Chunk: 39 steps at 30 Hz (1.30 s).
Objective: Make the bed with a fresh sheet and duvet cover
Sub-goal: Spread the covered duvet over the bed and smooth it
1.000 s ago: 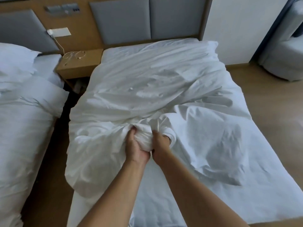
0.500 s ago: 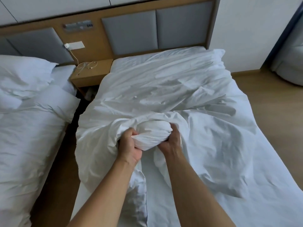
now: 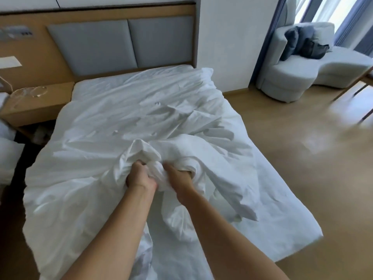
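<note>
A crumpled white duvet cover [image 3: 125, 110] lies spread over most of the bed, bunched into a thick wad near the middle. My left hand [image 3: 139, 175] grips the left side of that wad with curled fingers. Right beside it, my right hand [image 3: 178, 175] holds the other side, its fingertips buried in the folds. A flat white sheet [image 3: 278, 215] covers the mattress and shows bare at the front right. The cover hangs off the bed's left edge.
A grey padded headboard [image 3: 121, 43] backs the bed. A wooden nightstand [image 3: 34, 106] with a cable stands at the left, a second white bed [image 3: 8, 156] beyond it. A pale armchair [image 3: 292, 77] with dark bags stands at the right on the wooden floor [image 3: 302, 158].
My view has swung right, bringing the armchair in. Both hands still hold the wad of cover; they have shifted their hold and the bundle between them has flattened.
</note>
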Tool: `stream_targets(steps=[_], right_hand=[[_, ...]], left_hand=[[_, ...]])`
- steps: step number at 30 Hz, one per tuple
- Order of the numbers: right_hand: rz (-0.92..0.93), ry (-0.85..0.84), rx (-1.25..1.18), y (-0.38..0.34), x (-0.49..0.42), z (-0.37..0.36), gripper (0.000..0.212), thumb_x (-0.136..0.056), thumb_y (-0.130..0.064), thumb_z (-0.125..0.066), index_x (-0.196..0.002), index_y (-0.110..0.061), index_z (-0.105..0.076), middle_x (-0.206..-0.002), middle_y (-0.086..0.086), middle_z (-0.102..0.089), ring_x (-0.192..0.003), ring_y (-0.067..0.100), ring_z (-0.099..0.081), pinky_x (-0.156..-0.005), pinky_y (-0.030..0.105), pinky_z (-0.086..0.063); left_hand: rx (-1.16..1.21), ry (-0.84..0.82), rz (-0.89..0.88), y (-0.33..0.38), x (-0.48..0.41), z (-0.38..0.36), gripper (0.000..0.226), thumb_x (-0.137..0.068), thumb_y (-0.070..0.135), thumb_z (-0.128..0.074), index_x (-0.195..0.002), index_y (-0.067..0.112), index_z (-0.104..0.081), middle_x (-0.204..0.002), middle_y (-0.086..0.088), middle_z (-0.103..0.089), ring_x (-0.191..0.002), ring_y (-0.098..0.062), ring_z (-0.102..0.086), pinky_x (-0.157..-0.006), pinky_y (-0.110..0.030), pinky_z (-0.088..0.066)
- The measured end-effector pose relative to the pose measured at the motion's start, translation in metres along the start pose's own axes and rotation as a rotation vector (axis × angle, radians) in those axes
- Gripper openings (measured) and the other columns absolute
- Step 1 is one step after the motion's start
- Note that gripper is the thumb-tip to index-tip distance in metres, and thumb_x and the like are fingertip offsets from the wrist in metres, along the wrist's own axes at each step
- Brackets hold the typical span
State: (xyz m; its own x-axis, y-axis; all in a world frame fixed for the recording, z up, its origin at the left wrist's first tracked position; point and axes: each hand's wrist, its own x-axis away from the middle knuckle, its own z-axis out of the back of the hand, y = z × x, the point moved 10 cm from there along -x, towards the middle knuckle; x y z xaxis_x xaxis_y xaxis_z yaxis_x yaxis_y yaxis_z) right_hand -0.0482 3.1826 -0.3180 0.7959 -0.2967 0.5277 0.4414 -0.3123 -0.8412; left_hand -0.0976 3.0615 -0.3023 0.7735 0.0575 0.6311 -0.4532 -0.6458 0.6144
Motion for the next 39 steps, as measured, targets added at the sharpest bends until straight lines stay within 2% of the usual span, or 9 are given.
stream_targets(steps=[4, 7, 12, 18, 22, 26, 32, 36, 39], right_hand=[[-0.208, -0.484, -0.034, 0.006, -0.017, 0.026, 0.082, -0.071, -0.072, -0.070, -0.132, -0.020, -0.057, -0.133, 0.002, -0.063, -0.124, 0.024, -0.059, -0.103, 0.049, -0.048], [-0.250, -0.757, -0.094, -0.001, -0.039, 0.098, 0.093, -0.081, -0.074, -0.051, -0.140, -0.002, -0.052, -0.131, 0.019, -0.063, -0.119, 0.043, -0.062, -0.094, 0.050, -0.053], [-0.335, 0.373, 0.199, 0.052, -0.139, 0.364, 0.060, -0.070, -0.052, -0.087, -0.090, -0.003, -0.058, -0.094, 0.011, -0.057, -0.089, 0.039, -0.066, -0.085, 0.041, -0.053], [-0.801, 0.100, 0.099, 0.210, -0.170, 0.390, 0.108, -0.055, -0.062, -0.090, -0.137, -0.003, -0.053, -0.133, 0.010, -0.060, -0.124, 0.039, -0.057, -0.108, 0.047, -0.041], [-0.825, -0.011, -0.050, 0.233, -0.188, 0.354, 0.064, -0.076, -0.040, -0.087, -0.125, -0.005, -0.064, -0.121, 0.017, -0.070, -0.110, 0.039, -0.067, -0.101, 0.055, -0.051], [-0.543, 0.098, 0.291, 0.167, -0.217, 0.344, 0.040, -0.080, -0.016, -0.079, -0.110, 0.007, -0.066, -0.095, 0.016, -0.071, -0.086, 0.032, -0.067, -0.077, 0.040, -0.055], [0.035, 0.247, 0.966, -0.029, -0.208, 0.350, 0.034, -0.077, -0.023, -0.066, -0.102, 0.000, -0.064, -0.101, 0.024, -0.067, -0.101, 0.042, -0.064, -0.080, 0.037, -0.048], [0.071, 0.497, 1.142, -0.105, -0.180, 0.455, 0.019, -0.071, -0.021, -0.066, -0.082, -0.009, -0.056, -0.077, 0.020, -0.061, -0.073, 0.039, -0.061, -0.065, 0.040, -0.051], [-0.041, 0.646, 1.199, -0.110, -0.151, 0.521, 0.038, -0.078, -0.012, -0.078, -0.103, 0.010, -0.060, -0.098, 0.037, -0.061, -0.095, 0.051, -0.064, -0.079, 0.051, -0.053]], left_hand=[[0.057, 0.057, -0.119, 0.021, -0.010, -0.012, 0.044, -0.085, 0.005, -0.042, -0.119, 0.007, -0.069, -0.117, -0.015, -0.071, -0.106, -0.037, -0.069, -0.084, -0.053, -0.059], [0.081, 0.120, -0.189, 0.020, -0.026, -0.013, 0.043, -0.086, 0.004, -0.039, -0.116, 0.012, -0.069, -0.112, -0.013, -0.073, -0.100, -0.034, -0.071, -0.077, -0.049, -0.062], [0.034, 0.255, -0.263, -0.002, -0.062, 0.009, 0.047, -0.088, 0.008, -0.040, -0.125, 0.011, -0.068, -0.118, -0.012, -0.073, -0.106, -0.034, -0.071, -0.083, -0.047, -0.060], [-0.010, 0.381, -0.309, -0.046, -0.074, 0.046, 0.057, -0.084, 0.007, -0.040, -0.138, 0.010, -0.060, -0.135, -0.011, -0.064, -0.123, -0.033, -0.062, -0.105, -0.048, -0.048], [-0.055, 0.342, -0.246, -0.085, -0.070, 0.050, 0.055, -0.095, 0.015, -0.031, -0.144, 0.008, -0.053, -0.142, -0.013, -0.058, -0.128, -0.032, -0.058, -0.113, -0.047, -0.041], [-0.029, 0.331, -0.223, -0.110, -0.067, 0.044, 0.055, -0.095, 0.020, -0.036, -0.147, 0.004, -0.048, -0.147, -0.018, -0.053, -0.131, -0.034, -0.055, -0.115, -0.046, -0.039], [0.010, 0.219, -0.217, -0.118, -0.049, 0.029, 0.069, -0.087, 0.063, -0.063, -0.141, 0.022, -0.057, -0.140, -0.008, -0.061, -0.127, -0.029, -0.060, -0.111, -0.052, -0.042], [0.008, 0.014, -0.196, -0.066, -0.055, 0.021, 0.092, -0.078, 0.090, -0.036, -0.133, 0.023, -0.065, -0.137, -0.007, -0.064, -0.123, -0.030, -0.062, -0.103, -0.052, -0.045], [0.074, 0.219, -0.084, -0.018, -0.074, 0.052, 0.054, -0.098, 0.060, -0.041, -0.108, 0.015, -0.068, -0.141, -0.010, -0.060, -0.127, -0.031, -0.057, -0.101, -0.047, -0.043]])
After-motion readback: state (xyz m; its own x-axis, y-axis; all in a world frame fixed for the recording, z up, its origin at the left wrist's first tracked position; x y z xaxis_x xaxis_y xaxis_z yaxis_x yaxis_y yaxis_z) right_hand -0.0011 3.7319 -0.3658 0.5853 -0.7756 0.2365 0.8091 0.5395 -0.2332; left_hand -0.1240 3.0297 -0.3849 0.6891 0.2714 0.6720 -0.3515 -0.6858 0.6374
